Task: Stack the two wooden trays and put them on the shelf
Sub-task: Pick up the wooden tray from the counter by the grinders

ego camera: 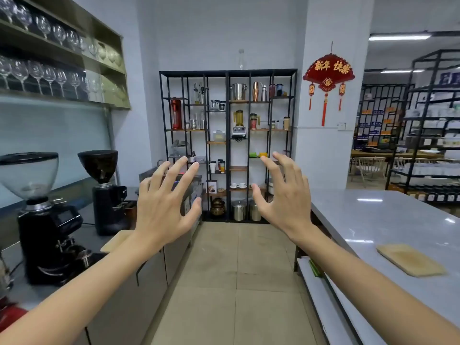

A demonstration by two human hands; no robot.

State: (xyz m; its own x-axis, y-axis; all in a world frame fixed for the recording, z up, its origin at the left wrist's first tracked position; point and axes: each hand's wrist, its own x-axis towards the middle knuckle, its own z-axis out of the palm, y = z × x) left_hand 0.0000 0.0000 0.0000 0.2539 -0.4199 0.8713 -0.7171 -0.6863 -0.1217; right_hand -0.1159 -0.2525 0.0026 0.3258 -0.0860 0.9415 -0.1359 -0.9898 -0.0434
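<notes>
One wooden tray (410,260) lies flat on the grey counter at the right. A second wooden tray (115,241) rests on the left counter, mostly hidden behind my left forearm. My left hand (164,205) and my right hand (283,195) are both raised in mid-air over the aisle, palms forward, fingers spread, holding nothing. Neither hand touches a tray. The black metal shelf (227,73) stands at the far end of the aisle, filled with jugs, cups and tins.
Two black coffee grinders (49,225) stand on the left counter (149,275), under racks of wine glasses (49,73). The long grey counter (388,220) runs along the right. A tiled aisle (236,270) leads between them to the shelf.
</notes>
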